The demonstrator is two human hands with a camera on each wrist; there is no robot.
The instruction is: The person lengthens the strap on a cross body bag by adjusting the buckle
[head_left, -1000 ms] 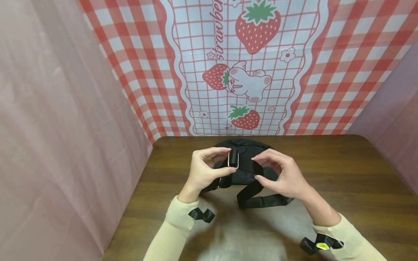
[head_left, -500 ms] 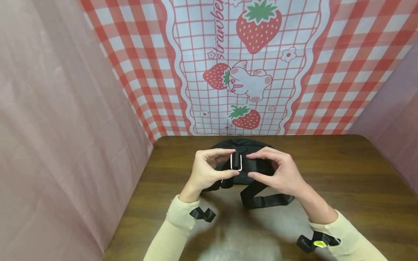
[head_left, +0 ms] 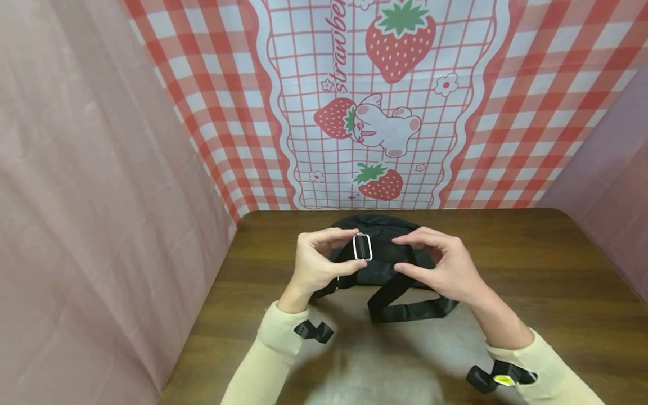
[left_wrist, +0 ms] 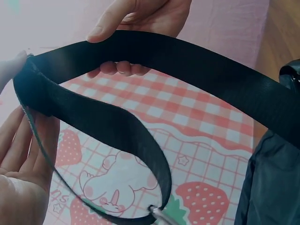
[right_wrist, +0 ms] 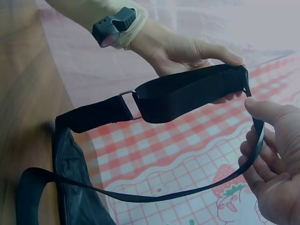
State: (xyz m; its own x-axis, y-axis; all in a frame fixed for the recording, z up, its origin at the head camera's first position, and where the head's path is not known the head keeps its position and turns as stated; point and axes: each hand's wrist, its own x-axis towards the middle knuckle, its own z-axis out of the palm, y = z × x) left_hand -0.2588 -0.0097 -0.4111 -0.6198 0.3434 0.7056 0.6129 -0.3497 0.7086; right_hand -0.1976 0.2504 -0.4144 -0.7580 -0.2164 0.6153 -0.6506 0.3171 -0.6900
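In the head view, my left hand (head_left: 319, 259) pinches a silver rectangular slider buckle (head_left: 362, 247) between thumb and fingers. A wide black webbing strap (head_left: 386, 251) runs through the buckle, and my right hand (head_left: 445, 261) pinches it a short way to the right. Behind both hands lies a black bag (head_left: 377, 222), partly hidden by them. In the right wrist view, the strap doubles back between the slider and a metal ring (right_wrist: 127, 93) nearer the bag. A lower length of strap (head_left: 415, 311) droops in front of the bag.
The bag sits near the back edge of a brown wooden table (head_left: 531, 264). A red checked strawberry cloth (head_left: 374, 129) hangs behind it. Pink drapes (head_left: 101, 185) stand on both sides. Each wrist wears a small black camera (head_left: 314, 332).
My hands came closer together, then moved apart again, the right hand shifting back to the right along the strap. The slider buckle has turned and shows its front face more.
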